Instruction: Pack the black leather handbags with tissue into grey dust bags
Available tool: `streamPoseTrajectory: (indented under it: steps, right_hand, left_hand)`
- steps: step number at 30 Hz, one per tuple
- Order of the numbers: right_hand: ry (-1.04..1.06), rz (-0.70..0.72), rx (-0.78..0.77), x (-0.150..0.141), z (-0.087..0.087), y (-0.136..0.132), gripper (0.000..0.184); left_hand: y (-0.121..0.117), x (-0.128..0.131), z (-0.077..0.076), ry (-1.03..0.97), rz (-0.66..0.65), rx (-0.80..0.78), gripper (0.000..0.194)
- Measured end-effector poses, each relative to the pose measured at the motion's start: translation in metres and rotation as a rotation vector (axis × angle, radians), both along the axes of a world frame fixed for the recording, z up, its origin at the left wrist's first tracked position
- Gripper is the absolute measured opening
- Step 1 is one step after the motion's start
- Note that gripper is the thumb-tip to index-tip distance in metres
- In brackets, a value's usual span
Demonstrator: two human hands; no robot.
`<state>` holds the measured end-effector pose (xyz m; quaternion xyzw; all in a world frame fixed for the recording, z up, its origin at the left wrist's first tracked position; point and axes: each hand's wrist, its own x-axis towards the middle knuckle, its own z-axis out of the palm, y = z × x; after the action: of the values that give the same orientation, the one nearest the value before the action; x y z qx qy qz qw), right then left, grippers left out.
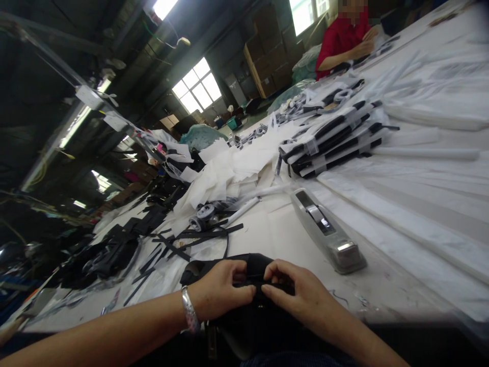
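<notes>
At the near edge of the table, both hands hold a black bag (244,326) whose lower part hangs in shadow. My left hand (219,288), with a silver bracelet at the wrist, is closed on its upper edge. Close by on the right, my right hand (292,288) pinches the same edge between thumb and fingers. A black strap or flap (256,266) rises between the two hands. A grey tape dispenser (328,232) lies beyond my right hand. Black strips (191,237) and grey rolled pieces (204,214) lie beyond my left.
White paper sheets (229,171) spread over the table's middle. A stack of wrapped black straps (336,137) stands at the back right, near long plastic sleeves (401,209). Black bags (118,244) pile up at left. Across the table sits a person in red (342,41).
</notes>
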<state>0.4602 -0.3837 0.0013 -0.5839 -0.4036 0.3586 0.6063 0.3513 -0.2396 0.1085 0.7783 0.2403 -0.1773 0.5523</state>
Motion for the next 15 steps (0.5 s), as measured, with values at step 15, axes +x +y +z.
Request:
streamPoseTrajectory:
  steps: [15]
  right_hand:
    - [-0.088,-0.036,-0.072,-0.011,0.000,0.004,0.014]
  left_hand:
    - [-0.007,-0.006,-0.012,-0.149,0.070,0.054,0.026]
